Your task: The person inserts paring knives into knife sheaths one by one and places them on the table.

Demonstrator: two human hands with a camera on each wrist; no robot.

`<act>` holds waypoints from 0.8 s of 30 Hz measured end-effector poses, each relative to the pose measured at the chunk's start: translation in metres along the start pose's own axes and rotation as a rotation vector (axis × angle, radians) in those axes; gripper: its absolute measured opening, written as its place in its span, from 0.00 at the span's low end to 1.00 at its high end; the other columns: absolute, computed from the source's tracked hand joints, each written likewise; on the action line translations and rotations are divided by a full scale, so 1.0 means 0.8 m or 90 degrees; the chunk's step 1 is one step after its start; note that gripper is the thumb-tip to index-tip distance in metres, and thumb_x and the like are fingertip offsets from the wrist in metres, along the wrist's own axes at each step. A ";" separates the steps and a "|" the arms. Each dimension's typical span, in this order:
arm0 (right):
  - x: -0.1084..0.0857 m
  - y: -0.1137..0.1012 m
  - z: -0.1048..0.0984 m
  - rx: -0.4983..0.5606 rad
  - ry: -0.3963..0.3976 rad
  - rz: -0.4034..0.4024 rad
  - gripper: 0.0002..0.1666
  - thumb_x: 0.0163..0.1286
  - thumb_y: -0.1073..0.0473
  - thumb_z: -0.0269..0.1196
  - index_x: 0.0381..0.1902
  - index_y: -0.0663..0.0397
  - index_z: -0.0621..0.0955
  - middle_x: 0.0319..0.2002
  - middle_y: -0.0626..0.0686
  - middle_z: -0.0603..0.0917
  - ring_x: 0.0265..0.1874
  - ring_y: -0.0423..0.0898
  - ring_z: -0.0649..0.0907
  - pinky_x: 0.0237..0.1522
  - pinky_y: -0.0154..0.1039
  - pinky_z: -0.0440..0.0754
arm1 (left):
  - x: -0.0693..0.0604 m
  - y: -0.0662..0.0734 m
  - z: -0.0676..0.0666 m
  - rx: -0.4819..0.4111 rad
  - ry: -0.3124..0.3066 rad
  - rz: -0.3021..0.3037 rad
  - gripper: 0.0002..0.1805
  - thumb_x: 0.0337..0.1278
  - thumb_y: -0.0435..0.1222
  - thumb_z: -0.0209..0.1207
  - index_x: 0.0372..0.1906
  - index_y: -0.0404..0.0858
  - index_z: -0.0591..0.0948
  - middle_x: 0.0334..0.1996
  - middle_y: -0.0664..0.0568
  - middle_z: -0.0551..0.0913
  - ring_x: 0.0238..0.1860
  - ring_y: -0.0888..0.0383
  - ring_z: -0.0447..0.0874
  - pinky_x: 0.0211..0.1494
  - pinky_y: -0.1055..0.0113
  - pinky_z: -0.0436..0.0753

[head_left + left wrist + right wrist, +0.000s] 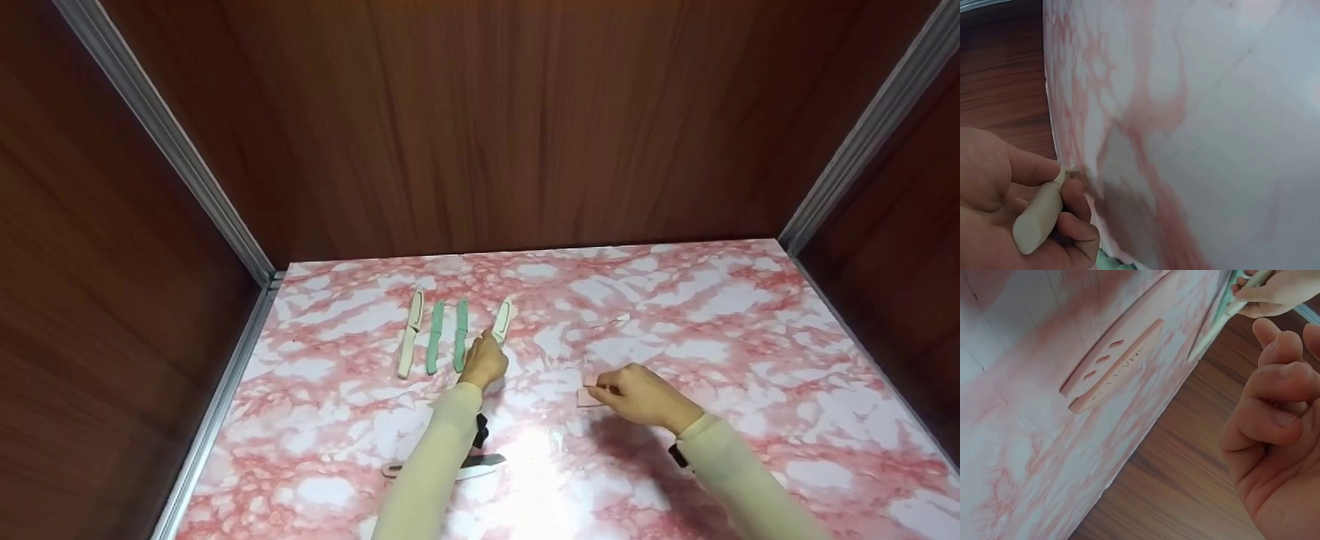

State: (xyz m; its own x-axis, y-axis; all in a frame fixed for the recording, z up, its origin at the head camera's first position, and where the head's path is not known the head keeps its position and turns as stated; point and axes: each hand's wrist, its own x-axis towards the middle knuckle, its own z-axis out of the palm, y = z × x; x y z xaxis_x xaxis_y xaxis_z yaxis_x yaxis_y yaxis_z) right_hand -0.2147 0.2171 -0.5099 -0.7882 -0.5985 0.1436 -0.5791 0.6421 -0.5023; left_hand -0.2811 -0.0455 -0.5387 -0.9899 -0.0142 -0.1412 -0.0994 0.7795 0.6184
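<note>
My left hand [486, 362] grips a cream knife [503, 313] by its handle, blade toward the far side; the left wrist view shows the fingers [1075, 211] curled round the handle [1040, 216]. Left of it lie two green knives [436, 337] and another cream knife [408, 345], side by side. My right hand [637, 394] hovers with loosely bent fingers and holds nothing. Beside it are two pink pieces, partly covered in the head view; in the right wrist view one has several slots [1117, 343] and the other bears lettering [1120, 374].
Nearer the front, a dark-bladed knife [486, 460] and a white one [477, 472] lie partly beneath the left forearm. The marbled tabletop [712, 300] is bounded by brown wooden panels [480, 135] with metal rails [187, 169] at the corners.
</note>
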 end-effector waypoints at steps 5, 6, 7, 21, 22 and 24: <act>-0.002 0.002 -0.003 -0.005 -0.006 0.012 0.20 0.69 0.57 0.59 0.16 0.43 0.71 0.12 0.37 0.62 0.11 0.32 0.60 0.16 0.29 0.61 | 0.007 0.001 0.008 0.002 0.022 -0.010 0.23 0.54 0.29 0.53 0.57 0.26 0.68 0.42 0.37 0.75 0.44 0.41 0.78 0.50 0.53 0.74; -0.003 0.003 -0.004 -0.006 -0.005 0.013 0.19 0.69 0.57 0.59 0.16 0.42 0.71 0.12 0.37 0.62 0.11 0.32 0.60 0.16 0.29 0.61 | 0.008 0.000 0.009 0.004 0.023 -0.013 0.23 0.54 0.29 0.54 0.57 0.27 0.68 0.42 0.37 0.75 0.44 0.41 0.78 0.50 0.53 0.75; -0.004 0.003 -0.005 -0.007 -0.005 0.014 0.20 0.69 0.57 0.59 0.16 0.42 0.71 0.12 0.37 0.62 0.11 0.32 0.60 0.16 0.30 0.61 | 0.008 0.000 0.009 0.005 0.023 -0.017 0.24 0.54 0.29 0.54 0.57 0.27 0.68 0.43 0.37 0.75 0.44 0.42 0.78 0.50 0.53 0.75; -0.011 0.006 -0.008 -0.002 0.001 0.021 0.19 0.68 0.57 0.60 0.16 0.45 0.72 0.12 0.36 0.62 0.11 0.31 0.58 0.15 0.29 0.59 | 0.013 -0.001 0.017 0.070 0.134 0.015 0.13 0.53 0.29 0.60 0.43 0.26 0.76 0.36 0.37 0.74 0.37 0.41 0.79 0.40 0.53 0.78; -0.011 0.006 -0.008 -0.001 0.001 0.018 0.20 0.69 0.57 0.59 0.16 0.45 0.71 0.12 0.37 0.62 0.11 0.31 0.58 0.15 0.29 0.59 | 0.013 -0.001 0.017 0.074 0.139 0.016 0.13 0.53 0.29 0.61 0.42 0.26 0.77 0.36 0.37 0.74 0.37 0.40 0.79 0.40 0.53 0.78; -0.012 0.008 -0.009 -0.005 0.000 0.021 0.19 0.69 0.57 0.59 0.16 0.43 0.71 0.13 0.37 0.62 0.12 0.31 0.59 0.16 0.29 0.60 | 0.015 -0.002 0.018 0.087 0.147 0.013 0.14 0.53 0.31 0.61 0.42 0.25 0.77 0.35 0.37 0.75 0.37 0.40 0.79 0.40 0.52 0.78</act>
State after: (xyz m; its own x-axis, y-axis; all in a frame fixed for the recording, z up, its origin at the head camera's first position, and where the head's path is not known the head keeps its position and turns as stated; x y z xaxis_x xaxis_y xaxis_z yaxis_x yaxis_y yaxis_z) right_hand -0.2120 0.2302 -0.5083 -0.8071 -0.5765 0.1274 -0.5541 0.6651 -0.5006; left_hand -0.2913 -0.0379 -0.5527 -0.9900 -0.1280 0.0597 -0.0803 0.8578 0.5077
